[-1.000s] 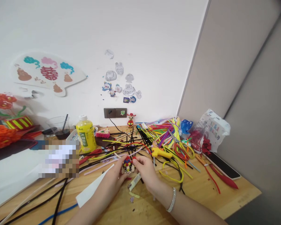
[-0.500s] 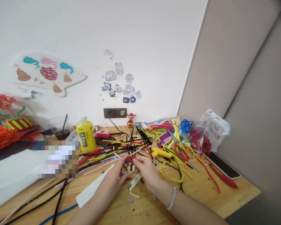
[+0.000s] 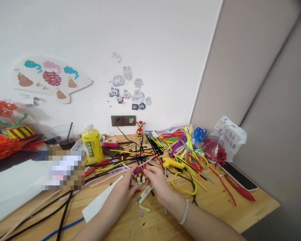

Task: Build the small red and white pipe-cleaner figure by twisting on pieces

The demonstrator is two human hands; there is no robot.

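Between my two hands, above the table's near middle, is a small pipe-cleaner figure head (image 3: 138, 179) with a white face, black face markings and a red, blue and yellow hat. My left hand (image 3: 127, 182) grips its left side, thumb low and fingers behind. On the other side my right hand (image 3: 157, 180) pinches the red piece at the hat's right edge. Just below lies a pale glue-stick-like tube (image 3: 144, 194) with a yellow scrap by it. A yellow glue gun (image 3: 173, 163) rests to the right of my right hand.
Behind is a heap of coloured pipe cleaners (image 3: 175, 140) with scissors (image 3: 187, 146) on it. A yellow drink bottle (image 3: 92, 144) and a cup of dark liquid (image 3: 65, 142) stand at left. A finished-looking red figure (image 3: 139, 129) stands by the wall. A phone (image 3: 238, 175) lies right.
Almost nothing differs. Both hands keep their hold on the figure head, which has tilted or shifted very slightly.
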